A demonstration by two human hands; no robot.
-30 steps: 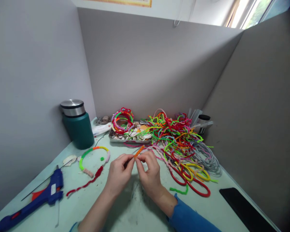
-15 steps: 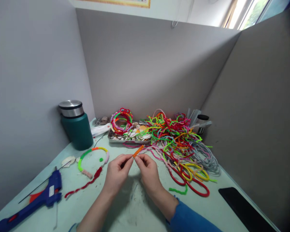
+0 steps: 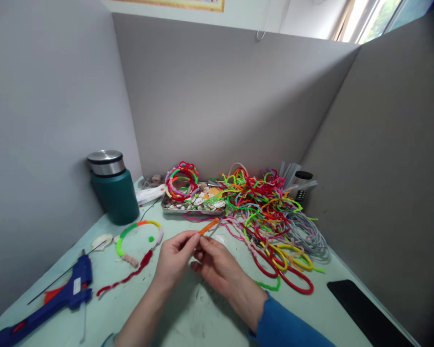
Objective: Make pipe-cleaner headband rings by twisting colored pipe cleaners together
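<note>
Between my hands, above the middle of the table, is a short, tightly coiled orange pipe cleaner (image 3: 209, 226), slanting up to the right. A thin greyish strand shows beside it. My left hand (image 3: 176, 258) pinches its lower end between thumb and forefinger. The thumb and forefinger of my right hand (image 3: 220, 270) meet at that same end, the other fingers loosely curled below. What exactly lies between the right fingertips is too small to tell. To the left lies a ring (image 3: 120, 241) wrapped in green, orange, yellow, lilac and pink, with a red fuzzy tail (image 3: 130, 274).
A blue glue gun (image 3: 77, 284) and a green flask (image 3: 115, 193) stand left. At the back, a metal tray (image 3: 188, 211) holds buttons and wrapped rings. Tangled pipe cleaners (image 3: 260, 197), grey wire coils (image 3: 311, 236), red-handled scissors (image 3: 296, 282) and a black phone-like slab (image 3: 365, 308) lie right.
My right hand has turned, its fingers now opened out more below the pinch. The orange pipe cleaner has shifted slightly right, and the grey strand beside it now shows.
</note>
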